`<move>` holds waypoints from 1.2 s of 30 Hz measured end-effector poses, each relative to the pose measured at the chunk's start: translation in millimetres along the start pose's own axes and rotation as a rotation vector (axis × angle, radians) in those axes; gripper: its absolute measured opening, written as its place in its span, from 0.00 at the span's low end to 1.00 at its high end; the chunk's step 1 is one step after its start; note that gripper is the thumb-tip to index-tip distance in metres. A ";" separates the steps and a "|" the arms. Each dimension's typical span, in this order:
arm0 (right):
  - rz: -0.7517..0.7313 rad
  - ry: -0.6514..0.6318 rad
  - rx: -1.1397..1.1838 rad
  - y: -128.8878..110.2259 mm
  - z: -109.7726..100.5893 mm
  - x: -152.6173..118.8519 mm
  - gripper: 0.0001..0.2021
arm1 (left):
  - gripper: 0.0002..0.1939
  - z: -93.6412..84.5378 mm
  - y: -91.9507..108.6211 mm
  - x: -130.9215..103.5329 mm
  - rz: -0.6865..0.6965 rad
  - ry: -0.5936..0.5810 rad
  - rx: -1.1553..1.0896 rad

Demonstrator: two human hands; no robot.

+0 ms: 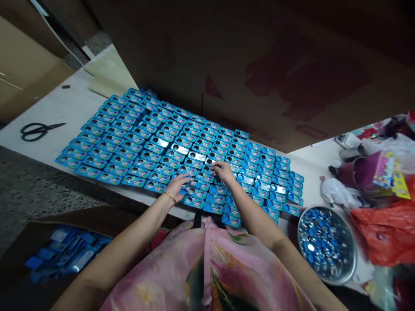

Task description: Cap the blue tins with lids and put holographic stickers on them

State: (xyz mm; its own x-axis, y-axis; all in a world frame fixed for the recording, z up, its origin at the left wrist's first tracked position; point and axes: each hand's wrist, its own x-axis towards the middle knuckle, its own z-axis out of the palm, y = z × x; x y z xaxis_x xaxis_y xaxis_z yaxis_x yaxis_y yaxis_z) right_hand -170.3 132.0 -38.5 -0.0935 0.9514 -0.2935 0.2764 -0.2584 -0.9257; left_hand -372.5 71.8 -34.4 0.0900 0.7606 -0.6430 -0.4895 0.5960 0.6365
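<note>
Rows of small blue boxes [142, 173] lie side by side on the white table, each with a round spot at its left end. Many spots on the left look dark or silvery, while those on the right look plain blue. My left hand [177, 187], with a gold bracelet at the wrist, is above the front rows, its fingers curled around small round discs. My right hand [223, 172] is pinched over a box just right of the middle; its fingertips meet at that box's round spot, and whatever is between them is too small to make out.
A metal bowl [352, 259] of blue and silver discs stands at the right, beside a red plastic bag [385, 229]. Black scissors [40, 130] lie at the left. A large cardboard box [181, 52] rises behind the rows. Below left, an open carton [19, 242] holds blue pieces.
</note>
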 end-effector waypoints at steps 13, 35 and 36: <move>-0.165 -0.100 -0.089 0.2 52.6 -61.9 0.12 | 0.13 14.4 -22.7 -4.5 0.138 0.014 0.204; 0.181 0.093 -1.065 -33.3 -56.0 24.3 0.22 | 0.12 50.5 -4.8 4.9 0.130 -0.074 0.290; 0.098 0.111 -0.982 -31.3 -49.8 14.5 0.20 | 0.12 52.4 -5.4 7.0 0.139 -0.051 0.308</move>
State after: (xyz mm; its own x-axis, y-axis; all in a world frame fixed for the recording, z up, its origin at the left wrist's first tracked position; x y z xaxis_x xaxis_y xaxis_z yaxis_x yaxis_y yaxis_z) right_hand -132.7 162.2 -1.8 0.0479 0.9565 -0.2879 0.9524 -0.1306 -0.2753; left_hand -323.8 87.5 -20.0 0.0876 0.8472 -0.5241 -0.2161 0.5297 0.8202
